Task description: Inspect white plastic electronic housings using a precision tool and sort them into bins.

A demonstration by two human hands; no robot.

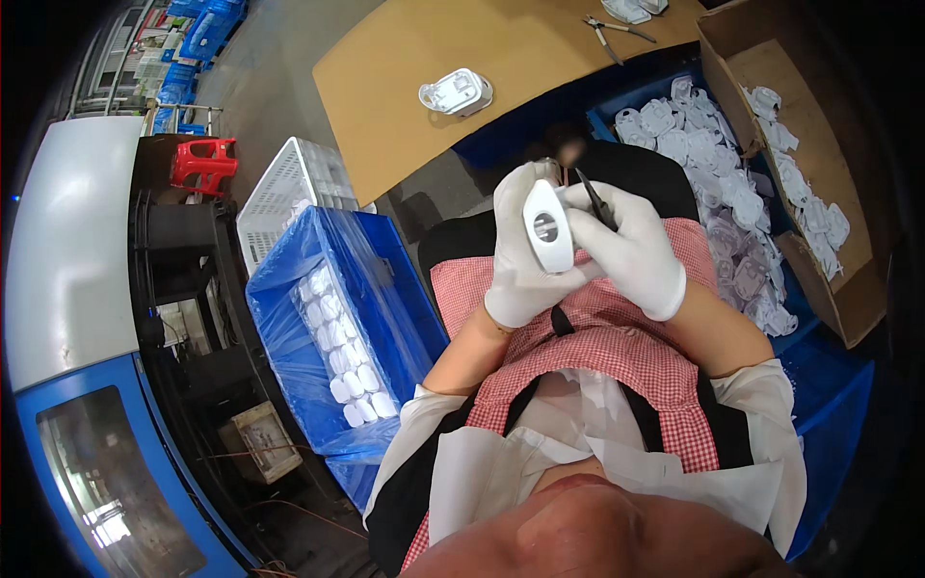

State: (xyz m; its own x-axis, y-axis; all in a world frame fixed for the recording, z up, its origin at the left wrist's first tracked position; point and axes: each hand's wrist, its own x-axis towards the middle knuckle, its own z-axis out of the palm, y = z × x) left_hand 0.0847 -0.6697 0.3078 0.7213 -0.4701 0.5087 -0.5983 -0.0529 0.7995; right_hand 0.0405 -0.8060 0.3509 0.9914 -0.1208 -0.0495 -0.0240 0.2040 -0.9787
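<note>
My left hand [513,252], in a white glove, is closed around a white plastic housing [551,260] with an oval opening, held above my lap. Close against its right side is my right hand [636,246], also gloved and closed on a slim dark tool [596,202]. The tool's working end is partly hidden, so its exact kind cannot be told. Ahead of both hands, a similar white housing [461,93] lies on the cardboard-covered table [385,72].
Pliers [604,40] rest at the table's far right. A blue crate [602,123] of white parts and a cardboard box [809,106] stand on my right. To the left are a lined blue bin [385,255] with stacked parts, a white basket [289,183], a red stool [204,164] and a machine [72,260].
</note>
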